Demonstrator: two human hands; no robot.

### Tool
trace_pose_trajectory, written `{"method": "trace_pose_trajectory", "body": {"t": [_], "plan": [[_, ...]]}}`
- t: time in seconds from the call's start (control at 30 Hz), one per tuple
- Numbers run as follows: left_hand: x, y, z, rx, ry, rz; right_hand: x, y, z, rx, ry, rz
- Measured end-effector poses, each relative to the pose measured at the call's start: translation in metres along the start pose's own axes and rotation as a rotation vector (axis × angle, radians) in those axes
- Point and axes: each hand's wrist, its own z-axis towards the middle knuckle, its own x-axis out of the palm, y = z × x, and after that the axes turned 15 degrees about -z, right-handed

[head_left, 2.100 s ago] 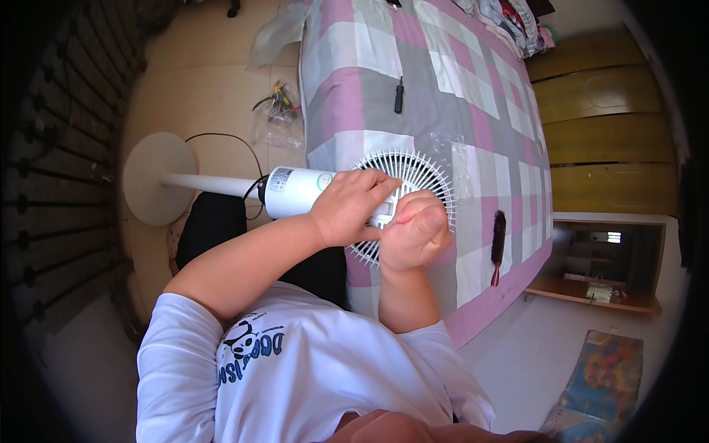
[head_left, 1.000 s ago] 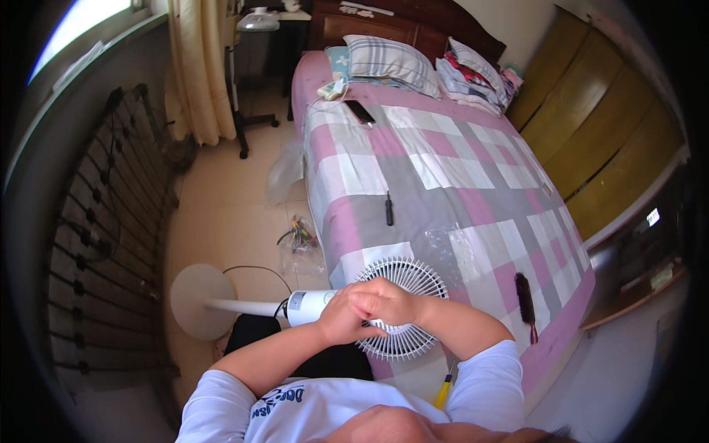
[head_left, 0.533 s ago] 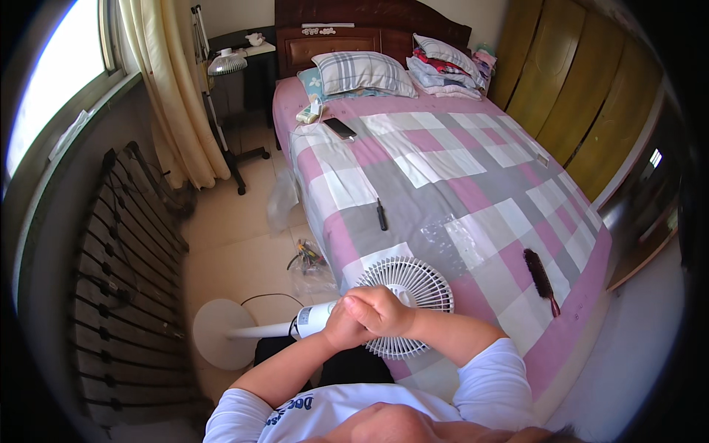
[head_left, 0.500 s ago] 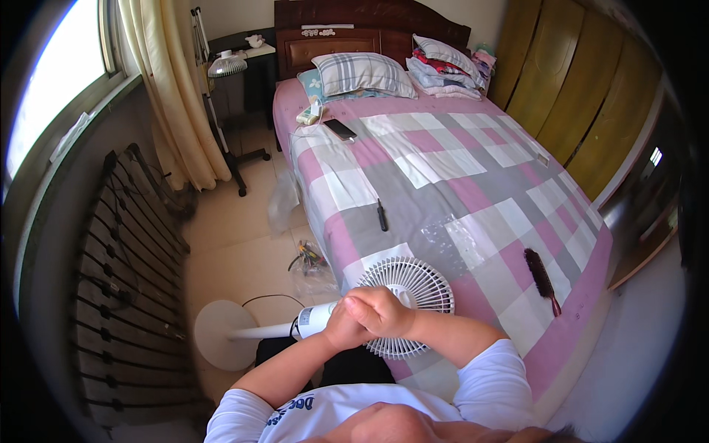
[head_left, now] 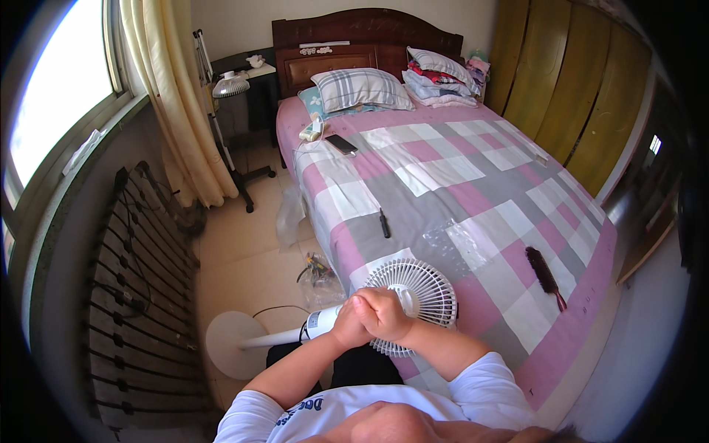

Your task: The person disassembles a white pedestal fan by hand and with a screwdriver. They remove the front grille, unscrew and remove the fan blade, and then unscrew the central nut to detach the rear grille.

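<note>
A white pedestal fan (head_left: 270,339) lies tilted across my lap, its round base (head_left: 227,353) to the left and its ribbed cage (head_left: 437,294) resting at the bed's near edge. My left hand (head_left: 351,325) and my right hand (head_left: 384,313) are closed together over the fan's neck, right hand uppermost, just left of the cage. Their fingers wrap round each other, and whatever lies inside them is hidden. A black-handled screwdriver (head_left: 384,223) lies on the bed beyond the cage.
On the checked bedspread (head_left: 443,177) are a phone (head_left: 341,145), a dark bristle brush (head_left: 545,277) and clear plastic (head_left: 465,242). A plastic bag with cables (head_left: 317,273) sits on the floor. Left stands a dark metal railing (head_left: 144,295); another fan (head_left: 231,87) is by the curtain (head_left: 177,111).
The view has shifted slightly, so the whole scene sits a little differently in the picture. My hands stay clasped over the fan's neck.
</note>
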Motion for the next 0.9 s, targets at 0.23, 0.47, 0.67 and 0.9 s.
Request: {"method": "trace_pose_trajectory", "body": {"t": [0.23,0.47,0.67,0.9], "plan": [[0.001,-0.029,-0.007,0.037,-0.068,0.009,0.011,0.003,-0.006,-0.056,-0.154,-0.133],[-0.001,-0.011,-0.011,0.022,-0.037,-0.059,0.02,0.009,-0.008,-0.024,-0.279,-0.276],[0.009,0.029,-0.005,0.018,-0.058,-0.33,0.028,0.015,-0.001,0.023,-0.363,-0.389],[0.002,0.016,-0.003,-0.118,0.114,-0.181,0.007,0.009,0.004,0.108,0.063,-0.024]]}}
